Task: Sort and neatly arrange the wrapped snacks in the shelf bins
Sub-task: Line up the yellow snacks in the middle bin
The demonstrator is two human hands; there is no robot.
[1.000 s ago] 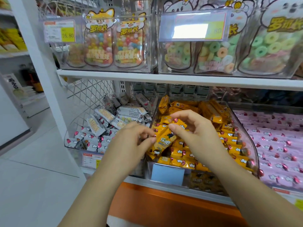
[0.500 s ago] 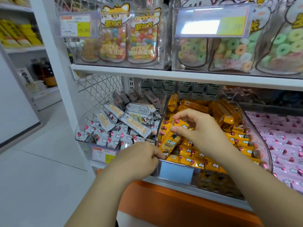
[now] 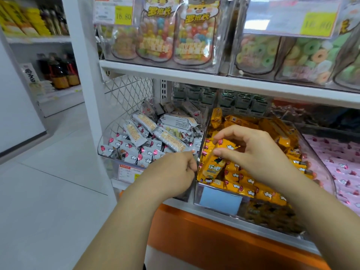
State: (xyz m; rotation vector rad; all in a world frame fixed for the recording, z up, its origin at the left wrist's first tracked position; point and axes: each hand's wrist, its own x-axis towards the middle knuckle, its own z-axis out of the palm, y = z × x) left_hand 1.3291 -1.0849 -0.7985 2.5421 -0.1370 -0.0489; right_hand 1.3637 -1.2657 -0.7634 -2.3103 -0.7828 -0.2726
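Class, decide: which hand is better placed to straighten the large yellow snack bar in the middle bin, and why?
Right hand: its fingers pinch the upper end of the yellow snack bar, above the middle bin. The left hand sits curled at that bin's left wall.

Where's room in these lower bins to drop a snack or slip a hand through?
Seemingly bare: the silver bin's back-left corner, between wire mesh and pile. Hand room: above the yellow bin, under the shelf. Packed: that bin, where the right hand pinches a yellow snack, and the pink snacks.
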